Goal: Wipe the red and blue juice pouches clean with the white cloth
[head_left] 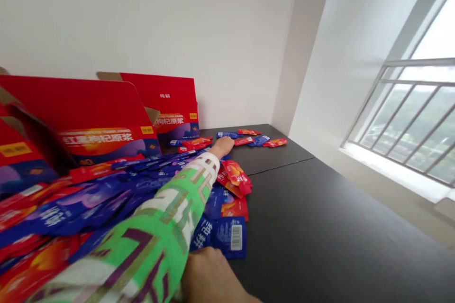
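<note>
My left arm, in a green and white patterned sleeve, stretches far across the table. At its end my left hand (223, 145) is low over the tabletop, close beside a red sachet (243, 141); its fingertips are hidden behind the hand. Near the bottom edge, my right hand (209, 270) is curled, knuckles up, partly behind the left sleeve. Just beyond it lies a blue sachet (229, 236) with a white barcode label. What the right fingers hold is hidden. Red sachets (236, 177) overlap in a small pile to the right of the left forearm.
A large heap of blue and red sachets (106, 198) covers the table's left side. Behind it stand open red boxes (103, 108) (167, 99) near the wall. Several loose sachets (261, 141) lie at the far end. The dark tabletop (302, 227) has a seam; a railed window is at right.
</note>
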